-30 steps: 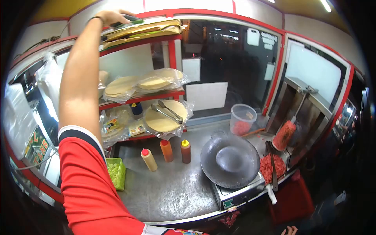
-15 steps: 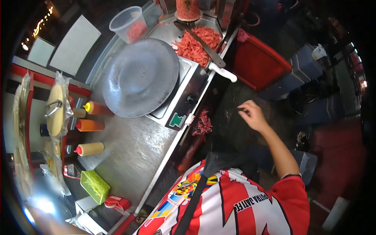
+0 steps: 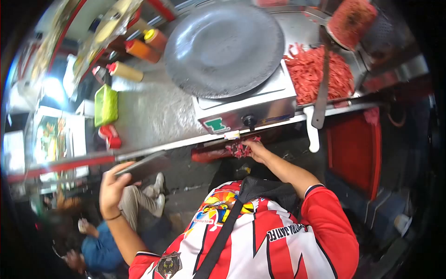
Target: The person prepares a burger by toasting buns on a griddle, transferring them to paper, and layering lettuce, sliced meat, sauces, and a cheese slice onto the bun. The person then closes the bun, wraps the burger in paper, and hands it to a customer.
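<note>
My left hand (image 3: 114,186) is closed on a dark flat object (image 3: 147,166), blurred, that looks like a phone, below the counter's front edge. Under the stove's front, my right hand (image 3: 255,151) is at a bunch of red and pink strips (image 3: 239,148); its fingertips are partly hidden, and what it grips cannot be made out. Above it stands the stove (image 3: 246,111) with its black knob, bearing a round dark domed pan (image 3: 225,49). Shredded red meat (image 3: 318,74) lies right of the stove, with a long blade (image 3: 321,88) across it.
A white-handled knife (image 3: 311,130) juts over the counter edge. Sauce bottles (image 3: 125,71), a green basket (image 3: 106,106) and a red object (image 3: 110,136) stand left on the counter (image 3: 158,109). A seated person (image 3: 100,249) is at lower left. A red bin (image 3: 353,153) sits at right.
My left hand has come down from the upper shelf with the dark flat object. My right hand has moved to the hanging strips under the stove. The view has turned.
</note>
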The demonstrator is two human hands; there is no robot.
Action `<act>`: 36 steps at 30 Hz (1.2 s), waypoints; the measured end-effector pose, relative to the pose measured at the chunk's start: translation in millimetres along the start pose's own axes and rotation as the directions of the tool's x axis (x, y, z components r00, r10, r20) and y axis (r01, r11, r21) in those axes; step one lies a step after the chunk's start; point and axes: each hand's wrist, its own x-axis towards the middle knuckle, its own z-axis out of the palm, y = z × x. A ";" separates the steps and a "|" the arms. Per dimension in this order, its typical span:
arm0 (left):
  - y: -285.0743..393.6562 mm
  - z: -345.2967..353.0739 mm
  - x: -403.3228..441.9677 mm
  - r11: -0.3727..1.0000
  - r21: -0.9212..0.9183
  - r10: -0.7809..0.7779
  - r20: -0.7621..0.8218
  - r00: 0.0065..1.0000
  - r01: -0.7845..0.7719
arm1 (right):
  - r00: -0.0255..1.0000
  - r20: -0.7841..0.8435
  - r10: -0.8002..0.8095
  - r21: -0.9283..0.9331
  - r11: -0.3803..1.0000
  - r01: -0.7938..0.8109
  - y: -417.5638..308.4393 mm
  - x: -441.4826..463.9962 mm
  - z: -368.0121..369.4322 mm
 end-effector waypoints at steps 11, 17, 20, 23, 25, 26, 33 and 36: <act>-29.1 137.1 9.7 0.876 0.472 -0.133 0.039 0.990 0.099 | 0.966 -0.118 -0.232 -0.006 0.973 0.233 54.9 -29.8 -8.2; -58.0 211.8 35.6 0.689 0.585 0.224 0.389 0.894 -0.427 | 0.949 -0.230 -0.216 0.004 0.975 0.223 77.8 -70.2 -4.6; -88.9 238.8 53.0 0.627 0.625 0.198 0.448 0.872 -0.464 | 0.929 -0.246 -0.276 -0.097 0.961 0.260 84.7 -64.3 -5.4; -113.2 253.7 82.3 0.542 0.681 0.181 0.478 0.860 -0.492 | 0.912 -0.262 -0.315 -0.186 0.944 0.272 92.6 -58.7 -9.6; -142.6 258.0 104.8 0.432 0.693 0.243 0.527 0.814 -0.577 | 0.922 -0.218 -0.320 -0.215 0.937 0.274 94.8 -53.7 -13.0; -156.0 259.3 112.5 0.319 0.690 0.349 0.552 0.757 -0.650 | 0.936 -0.168 -0.310 -0.199 0.940 0.276 101.3 -49.6 -18.2; -173.9 266.9 163.4 0.300 0.811 -0.105 0.550 0.828 -0.501 | 0.994 0.102 0.042 0.385 0.919 -0.078 85.0 -66.5 -11.9; -194.8 263.9 173.0 0.251 0.779 -0.142 0.616 0.775 -0.574 | 0.988 0.137 -0.064 0.470 0.883 -0.008 102.8 -46.9 -13.4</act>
